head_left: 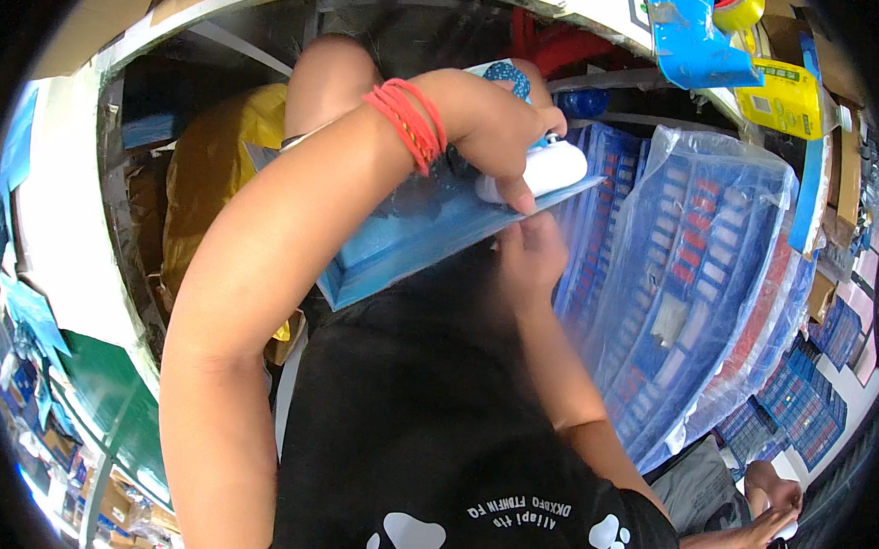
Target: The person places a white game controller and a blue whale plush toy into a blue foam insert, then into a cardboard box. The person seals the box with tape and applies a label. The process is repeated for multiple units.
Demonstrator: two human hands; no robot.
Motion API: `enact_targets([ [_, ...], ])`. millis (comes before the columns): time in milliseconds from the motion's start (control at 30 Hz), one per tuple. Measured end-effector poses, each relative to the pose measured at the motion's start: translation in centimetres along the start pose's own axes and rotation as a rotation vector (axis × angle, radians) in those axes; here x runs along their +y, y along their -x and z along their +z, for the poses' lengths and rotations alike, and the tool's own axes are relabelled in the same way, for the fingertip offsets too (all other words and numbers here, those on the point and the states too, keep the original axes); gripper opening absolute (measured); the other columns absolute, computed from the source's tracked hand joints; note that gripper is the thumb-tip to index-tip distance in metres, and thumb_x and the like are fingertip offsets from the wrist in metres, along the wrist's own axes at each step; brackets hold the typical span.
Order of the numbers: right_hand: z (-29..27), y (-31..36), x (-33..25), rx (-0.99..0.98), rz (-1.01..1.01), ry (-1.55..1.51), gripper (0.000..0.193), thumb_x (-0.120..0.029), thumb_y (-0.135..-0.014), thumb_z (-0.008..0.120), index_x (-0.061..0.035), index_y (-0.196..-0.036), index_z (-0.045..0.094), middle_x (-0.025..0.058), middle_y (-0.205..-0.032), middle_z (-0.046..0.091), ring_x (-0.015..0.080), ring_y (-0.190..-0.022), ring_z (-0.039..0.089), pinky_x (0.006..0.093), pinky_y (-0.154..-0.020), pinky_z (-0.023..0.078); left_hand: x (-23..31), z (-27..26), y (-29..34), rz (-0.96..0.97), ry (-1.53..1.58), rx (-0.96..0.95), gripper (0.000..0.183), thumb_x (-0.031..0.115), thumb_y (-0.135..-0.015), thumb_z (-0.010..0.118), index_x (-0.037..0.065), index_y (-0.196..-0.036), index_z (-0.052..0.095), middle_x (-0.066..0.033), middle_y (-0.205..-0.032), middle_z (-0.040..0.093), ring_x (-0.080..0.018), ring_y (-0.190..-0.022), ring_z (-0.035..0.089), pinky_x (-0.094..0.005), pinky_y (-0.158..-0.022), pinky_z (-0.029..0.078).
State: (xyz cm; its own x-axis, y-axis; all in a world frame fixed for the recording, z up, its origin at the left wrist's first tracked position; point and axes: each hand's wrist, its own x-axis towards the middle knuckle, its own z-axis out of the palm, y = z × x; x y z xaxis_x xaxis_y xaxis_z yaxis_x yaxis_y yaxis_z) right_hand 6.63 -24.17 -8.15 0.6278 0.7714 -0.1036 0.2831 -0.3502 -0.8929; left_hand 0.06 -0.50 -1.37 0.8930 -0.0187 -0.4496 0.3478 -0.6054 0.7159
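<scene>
A blue plastic sheet or shallow tray rests slanted across my lap. My left hand, with red bands on its wrist, reaches over it. Its fingers are closed round a smooth white rounded thing whose kind I cannot make out. The left thumb points down toward the tray's edge. Just below, my right hand is at the tray's right edge with its fingers drawn together on it. What lies beneath the left palm is hidden.
Clear-wrapped blue packs with rows of small pieces stand at the right. A white-edged table curves round the left and far side. A yellow bag is under it. Yellow tape hangs top right. Another person's hand shows lower right.
</scene>
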Motion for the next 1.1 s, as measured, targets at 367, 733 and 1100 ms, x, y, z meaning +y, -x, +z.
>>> enact_targets([
  [367,0.1,0.5,-0.1,-0.017,0.069,-0.220,0.006,0.000,-0.090,0.070,-0.0027,-0.088,0.065,0.0047,-0.076,0.069,0.0063,-0.063,0.062,0.0217,-0.057,0.048,-0.3,0.9,0.2,0.064,0.025,0.095,0.105,0.059,-0.070,0.081,0.006,-0.150,0.037,-0.0184,-0.103,0.073,-0.0348,-0.112,0.067,-0.0487,-0.122,0.022],
  [733,1.0,1.4,-3.7,-0.103,0.801,-0.919,0.019,-0.025,-0.104,0.053,-0.0066,-0.100,0.058,0.0068,-0.085,0.062,0.0190,-0.069,0.061,0.0293,-0.060,0.048,3.6,1.8,0.8,-0.042,-0.189,0.091,0.094,0.060,-0.078,0.072,0.000,-0.142,0.040,-0.0219,-0.094,0.072,-0.0367,-0.107,0.068,-0.0551,-0.122,0.020],
  [1100,0.1,1.4,-4.1,-0.253,0.742,-0.871,0.034,-0.037,-0.108,0.045,-0.0046,-0.108,0.055,0.0093,-0.089,0.065,0.0189,-0.073,0.064,0.0301,-0.065,0.053,2.8,1.9,0.4,0.002,-0.145,0.113,0.090,0.058,-0.082,0.069,0.000,-0.144,0.037,-0.0206,-0.101,0.074,-0.0362,-0.113,0.066,-0.0569,-0.123,0.016],
])
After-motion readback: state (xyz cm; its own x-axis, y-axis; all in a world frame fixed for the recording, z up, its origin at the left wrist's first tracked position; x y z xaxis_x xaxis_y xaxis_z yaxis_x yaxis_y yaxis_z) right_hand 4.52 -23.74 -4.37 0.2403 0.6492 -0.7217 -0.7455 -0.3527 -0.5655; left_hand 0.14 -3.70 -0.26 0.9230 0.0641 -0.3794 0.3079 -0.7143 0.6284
